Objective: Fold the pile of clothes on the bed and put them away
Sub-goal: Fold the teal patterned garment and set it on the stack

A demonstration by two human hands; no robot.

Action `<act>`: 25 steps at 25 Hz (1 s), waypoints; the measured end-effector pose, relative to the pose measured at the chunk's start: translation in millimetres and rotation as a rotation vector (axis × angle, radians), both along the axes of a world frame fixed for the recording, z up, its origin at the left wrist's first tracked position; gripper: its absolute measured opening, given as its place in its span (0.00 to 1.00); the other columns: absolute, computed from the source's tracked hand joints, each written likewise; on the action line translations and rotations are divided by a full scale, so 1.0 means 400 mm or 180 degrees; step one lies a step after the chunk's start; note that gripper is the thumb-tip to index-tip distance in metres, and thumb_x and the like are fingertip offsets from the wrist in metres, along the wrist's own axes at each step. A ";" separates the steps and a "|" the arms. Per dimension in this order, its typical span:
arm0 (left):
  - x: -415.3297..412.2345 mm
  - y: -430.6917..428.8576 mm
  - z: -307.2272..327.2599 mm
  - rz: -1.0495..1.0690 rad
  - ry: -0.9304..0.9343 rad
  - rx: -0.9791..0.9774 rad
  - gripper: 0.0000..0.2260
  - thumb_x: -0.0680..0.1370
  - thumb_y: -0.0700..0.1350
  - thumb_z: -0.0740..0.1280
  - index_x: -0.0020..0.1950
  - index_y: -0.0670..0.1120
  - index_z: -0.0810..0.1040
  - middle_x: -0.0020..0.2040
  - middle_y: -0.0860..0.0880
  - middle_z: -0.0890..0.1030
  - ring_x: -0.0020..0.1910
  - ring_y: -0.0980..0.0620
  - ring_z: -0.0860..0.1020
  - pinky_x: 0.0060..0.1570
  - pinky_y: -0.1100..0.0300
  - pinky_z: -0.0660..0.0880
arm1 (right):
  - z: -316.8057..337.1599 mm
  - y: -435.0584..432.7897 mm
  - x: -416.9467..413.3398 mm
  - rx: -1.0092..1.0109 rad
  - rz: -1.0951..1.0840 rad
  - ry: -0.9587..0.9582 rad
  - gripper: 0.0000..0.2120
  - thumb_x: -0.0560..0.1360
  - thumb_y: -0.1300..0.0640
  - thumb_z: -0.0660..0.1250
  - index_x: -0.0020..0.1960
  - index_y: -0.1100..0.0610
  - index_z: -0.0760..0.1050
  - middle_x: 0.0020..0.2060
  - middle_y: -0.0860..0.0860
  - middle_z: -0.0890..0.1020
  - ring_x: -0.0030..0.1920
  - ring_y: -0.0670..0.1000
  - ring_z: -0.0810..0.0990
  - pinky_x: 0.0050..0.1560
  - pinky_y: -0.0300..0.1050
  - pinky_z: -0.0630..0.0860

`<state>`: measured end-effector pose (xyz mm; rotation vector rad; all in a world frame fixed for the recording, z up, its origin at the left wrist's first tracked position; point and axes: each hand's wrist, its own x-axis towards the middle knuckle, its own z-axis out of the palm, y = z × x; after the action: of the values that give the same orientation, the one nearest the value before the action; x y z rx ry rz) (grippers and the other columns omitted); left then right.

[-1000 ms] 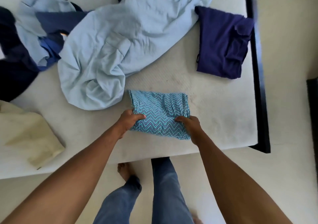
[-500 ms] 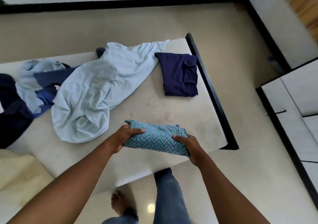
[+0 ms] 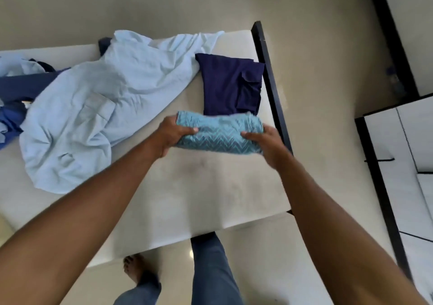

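Head view: left hand [image 3: 173,133] and right hand [image 3: 264,145] pinch chevron cloth [image 3: 220,137] near navy garment [image 3: 225,86], pale shirt [image 3: 105,107] alongside.

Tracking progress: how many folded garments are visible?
2: the teal chevron garment, gripped by left hand and right hand; the navy garment by the bed's right edge. The unfolded pile may hide more.

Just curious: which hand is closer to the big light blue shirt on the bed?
Left. The left hand grips the folded patterned cloth at the end beside the light blue shirt; the right hand grips the opposite end, toward the dark bed frame.
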<state>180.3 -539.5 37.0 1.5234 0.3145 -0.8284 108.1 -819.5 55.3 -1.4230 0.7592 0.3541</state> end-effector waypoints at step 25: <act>0.184 -0.293 -0.462 0.0432 0.0742 0.1242 0.05 0.80 0.41 0.71 0.53 0.40 0.80 0.46 0.40 0.85 0.41 0.42 0.86 0.41 0.51 0.85 | -0.453 -0.249 0.240 -0.1274 -0.0496 0.0958 0.09 0.76 0.63 0.70 0.56 0.61 0.77 0.53 0.57 0.84 0.47 0.56 0.87 0.45 0.49 0.87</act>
<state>253.9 -656.8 -147.9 1.7429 0.7801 -0.8716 203.9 -918.9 -125.9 -1.6904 1.2311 0.3091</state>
